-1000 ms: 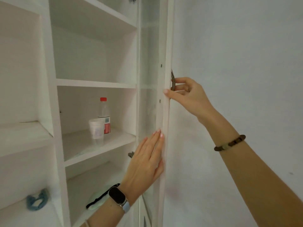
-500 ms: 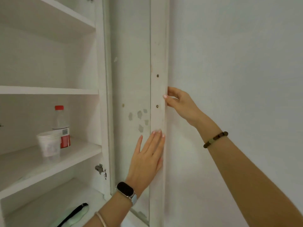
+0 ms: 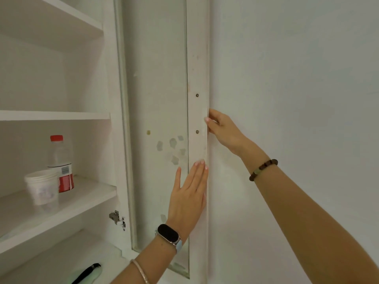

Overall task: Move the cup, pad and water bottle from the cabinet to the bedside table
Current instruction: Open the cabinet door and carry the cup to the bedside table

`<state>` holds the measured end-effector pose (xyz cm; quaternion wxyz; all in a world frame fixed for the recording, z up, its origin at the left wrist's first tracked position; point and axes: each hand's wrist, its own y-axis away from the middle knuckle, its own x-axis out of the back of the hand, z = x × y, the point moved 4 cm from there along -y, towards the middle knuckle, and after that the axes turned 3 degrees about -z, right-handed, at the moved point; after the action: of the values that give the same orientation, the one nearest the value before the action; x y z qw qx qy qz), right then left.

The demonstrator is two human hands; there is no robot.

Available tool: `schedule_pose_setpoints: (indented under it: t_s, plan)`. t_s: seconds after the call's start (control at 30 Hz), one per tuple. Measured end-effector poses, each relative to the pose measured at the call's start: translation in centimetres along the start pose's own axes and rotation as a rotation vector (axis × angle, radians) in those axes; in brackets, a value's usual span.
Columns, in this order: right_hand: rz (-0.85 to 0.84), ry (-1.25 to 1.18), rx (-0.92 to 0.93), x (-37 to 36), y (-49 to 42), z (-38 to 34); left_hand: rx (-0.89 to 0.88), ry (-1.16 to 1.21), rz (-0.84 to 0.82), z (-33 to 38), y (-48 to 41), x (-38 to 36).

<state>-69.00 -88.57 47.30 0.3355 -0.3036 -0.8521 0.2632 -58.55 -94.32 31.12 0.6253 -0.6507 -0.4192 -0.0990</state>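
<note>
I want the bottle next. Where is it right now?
In the head view, the bottle stands at the left on the middle shelf, just behind the cup.

A: Middle shelf (image 3: 88,193) in the white cabinet (image 3: 110,140), what's on it?

B: Two things. White paper cup (image 3: 42,187) toward the front, kinda blurry. Clear water bottle (image 3: 60,162) right behind it, upright, red cap, red label. Touching or not, can't tell.

A: And the shelf below (image 3: 51,261)?

B: Carrying a pale green pad (image 3: 96,271) with a black strap, lying flat near the front, partly cut off at the bottom edge.

A: Higher up?

B: Next shelf (image 3: 55,115) seen edge-on, top side out of sight. Same deal with the top shelf (image 3: 67,15), seen from underneath.
</note>
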Motion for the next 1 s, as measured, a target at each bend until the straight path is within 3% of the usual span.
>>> schedule_pose_setpoints:
  t_s: [0.27, 0.37, 0.5, 0.67, 1.0]
  plan:
    - [0.057, 0.077, -0.019, -0.5, 0.0, 0.0, -0.056, 0.075, -0.029, -0.3, 0.4, 0.5]
    - [0.259, 0.249, 0.053, -1.1, 1.1, -0.6, -0.076, 0.129, -0.004, -0.8, 1.4, 1.4]
    - [0.456, 0.507, 0.262, -4.4, 5.1, -2.3, 0.031, 0.193, 0.023, -3.6, 4.0, 1.6]
    - [0.259, 0.708, 0.384, -11.9, 8.2, -1.7, 0.143, 0.115, -0.025, -8.4, 8.9, 2.4]
    - [-0.006, 0.582, 0.364, -24.6, 11.0, -1.0, 0.455, -0.06, -0.069, -18.3, 19.6, 8.1]
